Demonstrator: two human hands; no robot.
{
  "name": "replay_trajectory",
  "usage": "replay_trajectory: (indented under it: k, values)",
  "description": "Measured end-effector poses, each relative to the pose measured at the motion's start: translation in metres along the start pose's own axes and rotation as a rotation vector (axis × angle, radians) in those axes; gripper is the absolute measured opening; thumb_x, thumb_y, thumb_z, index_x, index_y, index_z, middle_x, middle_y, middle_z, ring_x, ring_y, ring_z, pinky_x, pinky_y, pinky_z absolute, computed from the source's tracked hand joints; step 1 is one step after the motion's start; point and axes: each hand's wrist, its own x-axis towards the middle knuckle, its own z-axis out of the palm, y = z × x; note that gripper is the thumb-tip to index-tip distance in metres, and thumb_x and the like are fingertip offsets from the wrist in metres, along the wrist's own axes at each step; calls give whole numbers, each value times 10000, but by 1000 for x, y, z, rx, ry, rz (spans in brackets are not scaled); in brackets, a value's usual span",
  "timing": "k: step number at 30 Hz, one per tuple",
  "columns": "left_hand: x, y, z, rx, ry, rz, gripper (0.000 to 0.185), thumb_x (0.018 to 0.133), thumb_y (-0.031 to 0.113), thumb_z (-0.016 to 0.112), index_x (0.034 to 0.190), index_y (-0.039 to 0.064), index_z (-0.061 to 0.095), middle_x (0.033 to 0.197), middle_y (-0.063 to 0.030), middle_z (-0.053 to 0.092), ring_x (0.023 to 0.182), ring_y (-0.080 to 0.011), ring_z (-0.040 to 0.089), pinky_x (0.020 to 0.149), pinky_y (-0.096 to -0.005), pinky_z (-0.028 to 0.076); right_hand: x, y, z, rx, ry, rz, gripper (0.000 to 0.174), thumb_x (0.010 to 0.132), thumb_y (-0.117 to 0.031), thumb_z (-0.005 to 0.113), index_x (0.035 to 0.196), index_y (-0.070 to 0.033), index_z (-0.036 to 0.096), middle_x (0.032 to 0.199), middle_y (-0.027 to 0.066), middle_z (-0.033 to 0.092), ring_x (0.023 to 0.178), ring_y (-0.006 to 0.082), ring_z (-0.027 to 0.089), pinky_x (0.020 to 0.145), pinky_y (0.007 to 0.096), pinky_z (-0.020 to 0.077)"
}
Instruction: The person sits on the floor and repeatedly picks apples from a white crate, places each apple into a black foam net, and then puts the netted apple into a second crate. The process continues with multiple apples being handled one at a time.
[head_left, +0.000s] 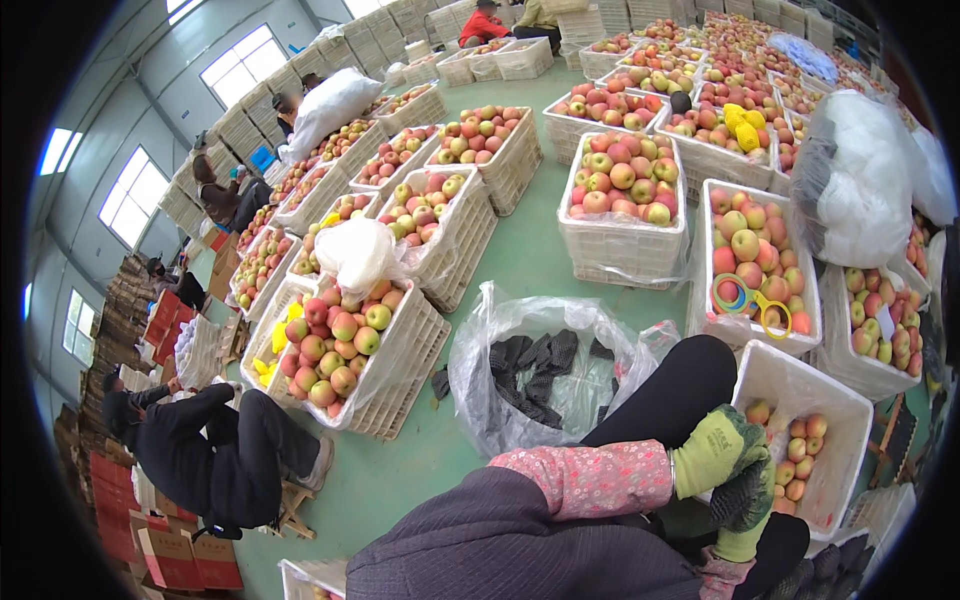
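Both my hands are in yellow-green work gloves with dark green palms and meet over my lap, at the near side of a white plastic crate (838, 450) partly filled with apples (795, 450). My left hand (716, 450) is bent over the top of my right hand (746, 510). A dark foam net sleeve (727, 501) shows between them; whether an apple is inside it, and which hand grips it, I cannot tell. Beyond my knee a clear plastic bag (480, 390) stands open on the floor with dark net sleeves (536, 375) in it. More dark sleeves (817, 574) lie at the lower right.
Full apple crates (626, 251) stand in rows ahead and left. Ring-shaped sizing gauges (750, 300) lie on the apples of a crate at right, near a big bag of white foam nets (862, 180). A seated person (202, 457) works at left; other people sit farther off.
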Motion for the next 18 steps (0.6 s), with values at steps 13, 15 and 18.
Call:
replay_trajectory:
  k: [13, 15, 18]
  values:
    - [-27, -34, 40, -604, -104, 50, 568, 911, 161, 703, 1428, 27, 510, 1254, -170, 672, 1137, -325, 668, 979, -400, 541, -18, -9, -26, -806, -108, -250, 478, 935, -232, 634, 1367, -39, 573, 1347, 170, 627, 1245, 346, 595, 1101, 441, 455]
    - [-33, -26, 30, -576, -314, 66, 681, 873, 195, 746, 1478, 21, 485, 1317, -198, 656, 1174, -350, 664, 1010, -413, 533, -22, -32, -14, -934, 0, -188, 460, 923, -241, 635, 1337, -43, 600, 1316, 172, 647, 1219, 348, 612, 1087, 448, 468]
    - [-21, 0, 6, -875, -569, -9, 622, 863, 155, 767, 1416, -2, 529, 1263, -158, 672, 1097, -290, 675, 944, -380, 546, -28, -76, -1, -821, -39, -108, 469, 992, -238, 575, 1409, -23, 568, 1239, 147, 689, 1146, 300, 651, 1021, 414, 519]
